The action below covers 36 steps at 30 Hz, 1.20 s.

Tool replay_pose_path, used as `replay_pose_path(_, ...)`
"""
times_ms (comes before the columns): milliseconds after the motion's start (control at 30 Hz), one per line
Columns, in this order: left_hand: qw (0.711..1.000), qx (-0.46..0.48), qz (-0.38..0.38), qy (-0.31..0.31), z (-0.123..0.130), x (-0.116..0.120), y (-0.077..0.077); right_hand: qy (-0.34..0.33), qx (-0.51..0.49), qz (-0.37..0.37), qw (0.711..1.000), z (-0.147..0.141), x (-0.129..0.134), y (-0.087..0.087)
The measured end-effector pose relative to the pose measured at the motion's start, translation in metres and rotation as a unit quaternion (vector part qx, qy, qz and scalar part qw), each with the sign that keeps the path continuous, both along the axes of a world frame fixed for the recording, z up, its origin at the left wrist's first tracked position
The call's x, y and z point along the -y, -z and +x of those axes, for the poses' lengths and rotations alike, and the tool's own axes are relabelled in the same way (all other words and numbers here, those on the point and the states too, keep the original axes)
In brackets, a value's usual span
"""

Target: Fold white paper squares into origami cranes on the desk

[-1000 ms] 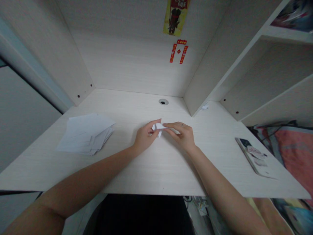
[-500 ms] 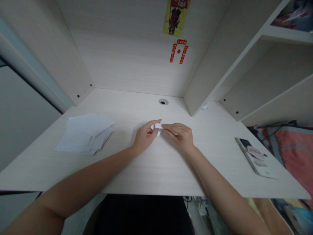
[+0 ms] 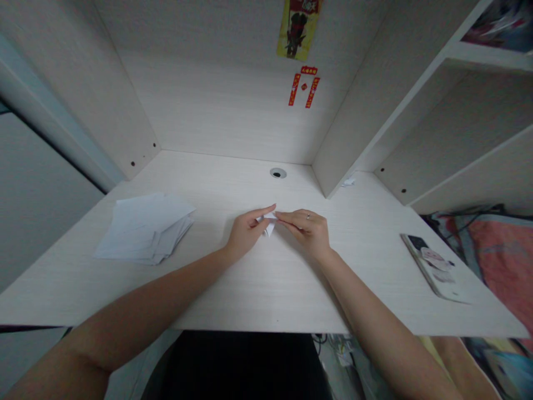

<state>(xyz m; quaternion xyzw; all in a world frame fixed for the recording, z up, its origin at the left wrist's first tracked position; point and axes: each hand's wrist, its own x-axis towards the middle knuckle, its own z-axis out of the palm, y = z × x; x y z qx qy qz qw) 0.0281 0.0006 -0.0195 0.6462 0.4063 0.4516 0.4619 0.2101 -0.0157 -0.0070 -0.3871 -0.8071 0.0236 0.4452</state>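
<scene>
Just above the middle of the desk, a small folded piece of white paper (image 3: 270,228) is held between both hands. My left hand (image 3: 246,230) grips its left side, thumb and forefinger closed on it. From the other side my right hand (image 3: 306,226), with a ring on one finger, pinches the paper's right edge between thumb and fingertips. A pointed flap of the paper hangs below the fingers. The fingers cover part of the folds.
A loose stack of white paper sheets (image 3: 141,230) lies on the desk (image 3: 250,300) at the left. A phone (image 3: 435,269) rests at the right. Behind are a cable hole (image 3: 278,173) and an upright divider (image 3: 353,128). Red cloth (image 3: 499,250) sits beyond the right edge.
The paper between my fingers has turned slightly, and its lower flap now shows as a wider point. Both hands stay in nearly the same place.
</scene>
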Motion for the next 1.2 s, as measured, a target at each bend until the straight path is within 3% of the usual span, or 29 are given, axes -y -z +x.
replay_pose_path(433, 0.999, 0.042, -0.009, 0.009, -0.0009, -0.0022, 0.0006, 0.003, -0.076, -0.034, 0.997, -0.0052, 0.0019, -0.0062)
replay_pose_path(1200, 0.993, 0.083, -0.075, 0.034, 0.0002, -0.0044, -0.0009, -0.002, -0.075, -0.024, 0.997, -0.0035, 0.0006, -0.0038)
